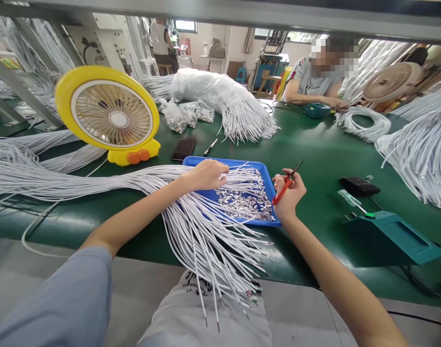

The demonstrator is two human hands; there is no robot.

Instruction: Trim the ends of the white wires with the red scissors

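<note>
– Left grip and right grip, over this green surface: how do they stand?
– Left is curled on the white cables, center of the frame; I can't tell how many strands it pinches.
– Could those slip?
– Perhaps. Loose ends hang past the near edge, bottom center, so their weight might drag more over.
– And the blue tray?
– Strands lie across it, right of center; a hard tug could shift or tip it.
– Right grip?
– Clasped around red-handled scissors, blades pointing up. Swung carelessly toward the strands, they could nick the insulation.
– Smallest trouble?
– Loose metal pieces in the tray: sweeping cable ends might flick some out.
</note>
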